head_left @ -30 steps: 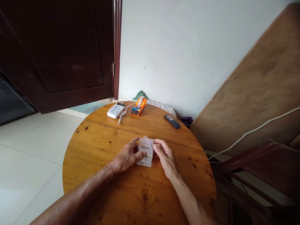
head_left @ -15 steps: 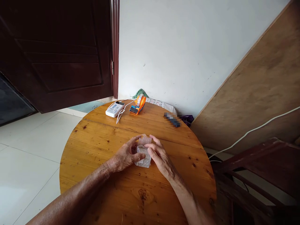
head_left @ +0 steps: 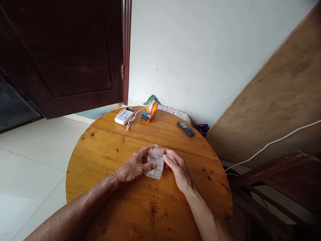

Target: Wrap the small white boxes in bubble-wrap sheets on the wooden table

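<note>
A small rectangular bundle in clear bubble wrap (head_left: 157, 172) lies on the round wooden table (head_left: 100, 157) in front of me. What is inside the wrap I cannot make out. My left hand (head_left: 137, 165) grips the bundle from its left side, thumb pressed on top and fingers round the far edge. On the right, my right hand (head_left: 177, 167) pinches the raised far flap of the wrap between thumb and fingers. This flap stands up a little from the bundle's far end.
At the table's far side stand a white box-shaped device (head_left: 124, 116) with a white cable and an orange tape dispenser (head_left: 149, 112). A blurred dark object (head_left: 186, 129) lies farther right. A dark red wooden chair (head_left: 281, 180) is at the right; a white wall rises behind.
My right hand has shifted slightly right and its fingers have closed on the edge of the flap. My left hand keeps its hold. The view has moved a little.
</note>
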### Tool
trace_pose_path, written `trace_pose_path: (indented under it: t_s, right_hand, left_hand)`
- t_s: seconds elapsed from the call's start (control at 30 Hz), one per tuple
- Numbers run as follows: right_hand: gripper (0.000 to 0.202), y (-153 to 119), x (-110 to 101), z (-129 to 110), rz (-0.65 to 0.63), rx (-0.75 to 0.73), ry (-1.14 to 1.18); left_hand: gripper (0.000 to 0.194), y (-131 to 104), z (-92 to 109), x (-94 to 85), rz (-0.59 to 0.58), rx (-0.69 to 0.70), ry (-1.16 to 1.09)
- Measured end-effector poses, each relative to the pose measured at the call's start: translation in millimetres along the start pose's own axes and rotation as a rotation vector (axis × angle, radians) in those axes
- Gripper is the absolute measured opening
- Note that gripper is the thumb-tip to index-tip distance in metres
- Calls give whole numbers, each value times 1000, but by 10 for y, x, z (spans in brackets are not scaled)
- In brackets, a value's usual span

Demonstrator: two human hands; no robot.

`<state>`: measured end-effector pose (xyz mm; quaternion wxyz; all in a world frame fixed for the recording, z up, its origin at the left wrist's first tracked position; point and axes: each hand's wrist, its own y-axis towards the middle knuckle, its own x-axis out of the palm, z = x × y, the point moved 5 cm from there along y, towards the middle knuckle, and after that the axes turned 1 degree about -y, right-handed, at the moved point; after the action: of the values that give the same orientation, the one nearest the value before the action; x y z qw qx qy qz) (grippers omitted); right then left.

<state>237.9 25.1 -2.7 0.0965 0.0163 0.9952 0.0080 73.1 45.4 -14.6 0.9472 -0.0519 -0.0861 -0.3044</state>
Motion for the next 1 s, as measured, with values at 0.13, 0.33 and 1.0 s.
trace_pose_path:
  t_s: [0.13, 0.33, 1.0]
  right_hand:
    - [39, -19, 77, -45, -72, -19, -39]
    - [47, -64, 119, -63, -162, -1, -145]
    - [53, 119, 112, -11, -26, -33, -266]
  left_hand:
    - [90, -6, 15, -16, 29, -6, 49]
    - [89, -6, 16, -47, 71, 21, 175]
    - [25, -134, 225, 43, 217, 263, 799]
